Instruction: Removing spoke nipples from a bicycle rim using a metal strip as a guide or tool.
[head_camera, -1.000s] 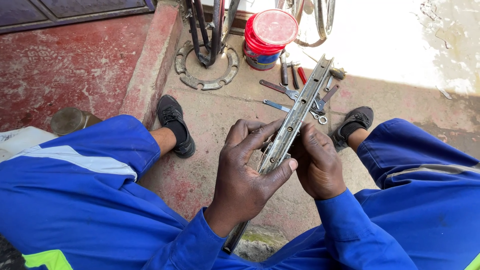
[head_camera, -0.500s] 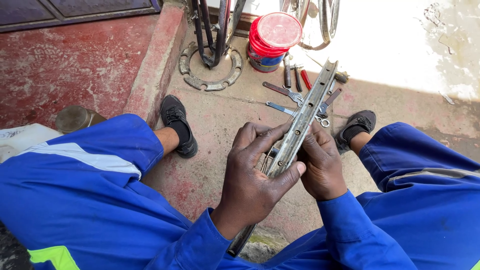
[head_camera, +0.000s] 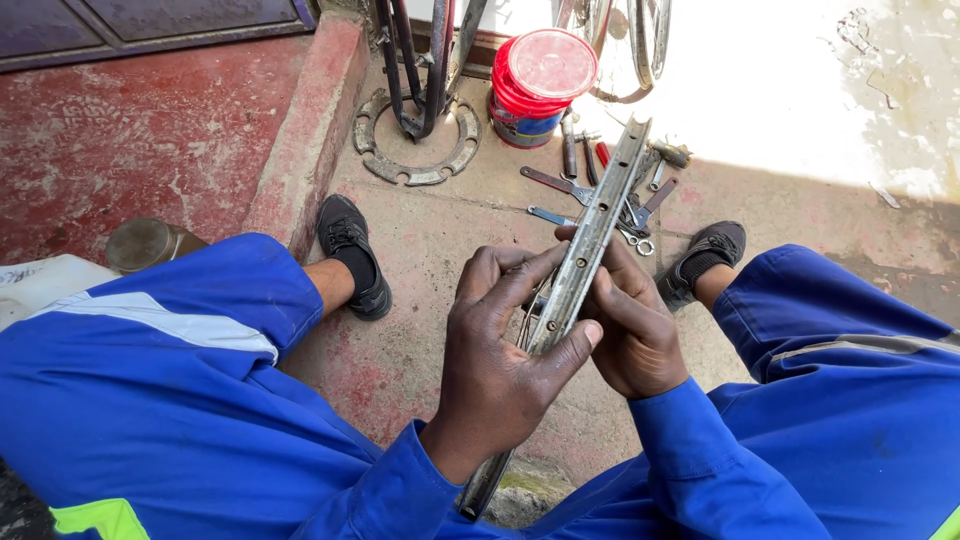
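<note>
A curved metal bicycle wheel rim (head_camera: 598, 215) with spoke holes runs from between my knees up toward the tools. My left hand (head_camera: 500, 360) grips the rim from the left, thumb pressed on its inner channel. On the rim's right side my right hand (head_camera: 630, 320) closes around it, fingers on the channel. Thin spokes show just left of the rim between my fingers. I sit in blue overalls with black shoes on concrete.
A red-lidded tub (head_camera: 540, 85) stands ahead. Wrenches and small tools (head_camera: 600, 185) lie on the ground beside it. A round metal ring (head_camera: 415, 140) holds a bicycle stand at the red step's edge (head_camera: 300, 150). A metal can (head_camera: 145, 245) sits left.
The rim has turned slightly more upright and shifted a little in my hands. Both hands keep their grip.
</note>
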